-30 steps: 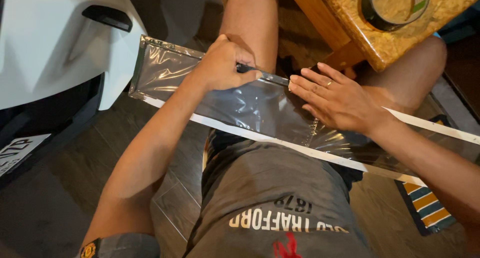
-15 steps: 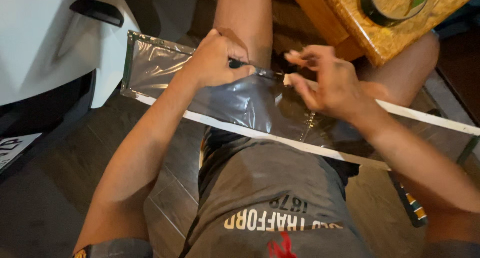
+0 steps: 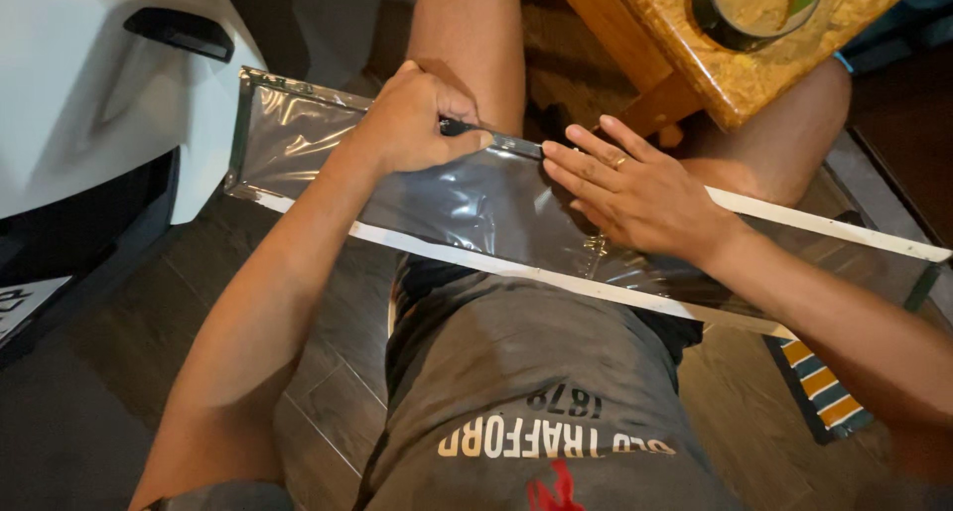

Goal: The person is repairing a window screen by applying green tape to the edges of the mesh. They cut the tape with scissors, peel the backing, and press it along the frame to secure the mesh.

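Observation:
A long flat panel (image 3: 298, 144) wrapped in shiny clear film lies across my lap, with a white strip (image 3: 467, 263) along its near edge. My left hand (image 3: 412, 124) is closed on a small dark cutter (image 3: 496, 139), whose blade rests at the panel's far edge. Just right of the blade, my right hand (image 3: 640, 189) lies flat on the film with its fingers spread, a ring on one finger. The panel's right end (image 3: 864, 238) runs out past my right forearm.
A white scooter body (image 3: 89, 84) stands close on the left. A yellow-topped wooden table (image 3: 735, 69) with a roll of tape (image 3: 759, 0) is at the upper right. A striped mat (image 3: 824, 382) lies on the wooden plank floor (image 3: 328, 392).
My right hand, lifted with pinched fingers half a second ago, is flat on the film again. My left hand has kept the cutter at the panel's far edge.

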